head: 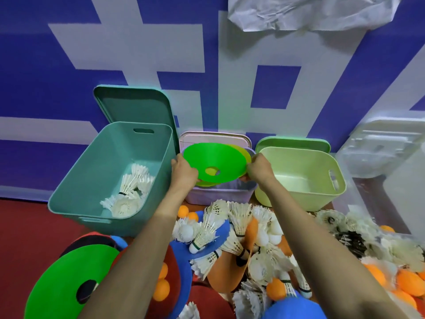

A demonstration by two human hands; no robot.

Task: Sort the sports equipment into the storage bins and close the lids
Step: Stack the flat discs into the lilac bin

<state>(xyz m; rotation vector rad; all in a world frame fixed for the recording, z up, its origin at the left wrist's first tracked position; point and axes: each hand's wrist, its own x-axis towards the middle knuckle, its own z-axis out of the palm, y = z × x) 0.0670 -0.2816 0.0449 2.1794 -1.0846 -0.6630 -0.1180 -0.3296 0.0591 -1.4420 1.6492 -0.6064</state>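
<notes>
1. Your left hand (184,172) holds the left edge of a green cone (213,160). Your fingers are curled round the rim.
2. Your right hand (259,169) holds the right edge of the same cone, with the fingers curled round it too.
3. A yellow cone (245,154) sits right under the green one and peeks out on the right side.
4. You hold the cones just above the pink bin (220,194), the middle bin of three. Its pink lid (213,138) stands behind it.
5. The teal bin (92,171) is on the left and has white shuttlecocks (128,192) inside. Its teal lid (135,107) leans on the wall.
6. The light green bin (299,199) is on the right, with its lid off.
7. Near you on the floor lie a pile of shuttlecocks (239,217), orange balls (407,282) and another green cone (57,284).
</notes>
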